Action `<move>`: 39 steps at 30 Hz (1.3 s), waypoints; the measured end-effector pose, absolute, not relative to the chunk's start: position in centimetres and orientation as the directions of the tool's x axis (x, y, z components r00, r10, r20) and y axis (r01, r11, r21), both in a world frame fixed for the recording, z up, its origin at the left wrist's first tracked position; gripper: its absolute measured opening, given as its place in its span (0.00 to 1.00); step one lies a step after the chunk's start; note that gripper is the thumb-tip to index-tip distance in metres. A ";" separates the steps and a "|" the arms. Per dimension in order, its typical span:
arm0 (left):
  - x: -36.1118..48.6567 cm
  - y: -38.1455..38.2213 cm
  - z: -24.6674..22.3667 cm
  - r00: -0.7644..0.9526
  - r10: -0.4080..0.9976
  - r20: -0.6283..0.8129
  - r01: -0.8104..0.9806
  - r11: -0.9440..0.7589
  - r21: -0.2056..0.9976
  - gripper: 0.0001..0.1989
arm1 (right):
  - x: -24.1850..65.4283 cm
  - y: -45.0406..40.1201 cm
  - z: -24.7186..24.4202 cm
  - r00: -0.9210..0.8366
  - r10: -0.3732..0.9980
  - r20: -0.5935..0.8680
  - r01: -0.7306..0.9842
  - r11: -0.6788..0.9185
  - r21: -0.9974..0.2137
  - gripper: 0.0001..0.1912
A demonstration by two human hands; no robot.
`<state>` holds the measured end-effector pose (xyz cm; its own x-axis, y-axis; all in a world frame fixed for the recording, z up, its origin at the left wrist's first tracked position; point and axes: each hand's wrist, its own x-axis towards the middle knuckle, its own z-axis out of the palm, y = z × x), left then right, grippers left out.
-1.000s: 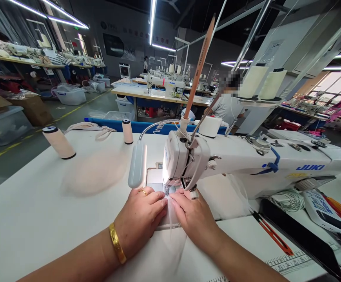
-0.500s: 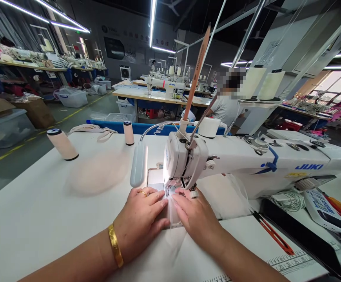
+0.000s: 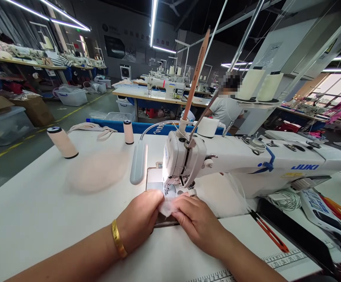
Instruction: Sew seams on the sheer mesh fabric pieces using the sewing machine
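Observation:
A small piece of sheer pale fabric is bunched between my two hands, just in front of the needle area of the white sewing machine. My left hand has its fingers curled round the fabric's left side. From the right, my right hand pinches the same fabric between thumb and fingers. The small lamp lights the needle plate from the left. Part of the fabric is hidden by my fingers.
Two pink thread spools and a round sheer piece lie left. Orange-handled snips, a black case and a coiled cable lie right. Ahead sits a person.
Both hands have closed on the fabric, which was lying flat under them. It is now gathered and lifted in front of the needle, and more of the metal plate shows.

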<state>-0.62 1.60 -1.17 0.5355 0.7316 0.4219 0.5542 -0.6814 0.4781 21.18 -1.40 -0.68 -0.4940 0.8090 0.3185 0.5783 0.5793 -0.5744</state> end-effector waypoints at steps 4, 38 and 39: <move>0.0 2.6 -0.5 0.520 0.817 0.250 0.584 -0.554 0.593 0.05 | 20.6 -1.2 -0.5 -0.316 0.878 0.359 0.556 0.478 -0.680 0.11; -0.8 0.2 -1.8 0.659 0.477 0.582 0.449 -0.870 0.204 0.17 | 21.6 -2.3 -0.3 -0.678 0.617 0.399 0.554 0.786 -0.274 0.14; -0.8 0.3 -1.8 0.657 0.472 0.588 0.453 -0.870 0.193 0.16 | 21.6 -2.3 -0.3 -0.678 0.617 0.400 0.556 0.786 -0.270 0.14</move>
<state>-0.81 0.28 -1.80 0.6566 0.4725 0.5879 0.4531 -0.8702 0.1932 21.59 -2.27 -0.30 -0.6778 0.6172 0.3995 0.5563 0.7858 -0.2701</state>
